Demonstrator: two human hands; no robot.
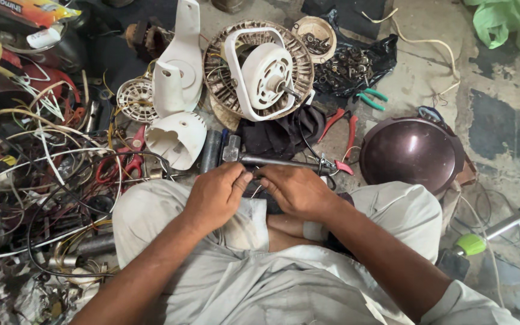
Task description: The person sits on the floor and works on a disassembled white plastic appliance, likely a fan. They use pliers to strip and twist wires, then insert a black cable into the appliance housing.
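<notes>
I sit on the floor with my knees apart. My left hand (218, 194) and my right hand (294, 189) meet between my knees, fingers curled together around a small part that the fingers hide. Just beyond the hands lies a hammer (272, 160) with a dark metal handle. Further out stands a white fan motor housing in a round grille (260, 71), with a white plastic fan neck cover (177, 84) to its left.
A tangle of wires (37, 162) and red-handled scissors (129, 161) crowd the left. Red pliers (341, 129), green-handled pliers (371, 99) and a black bag of bolts (350, 66) lie at the back. A dark maroon dome cover (410, 153) sits right.
</notes>
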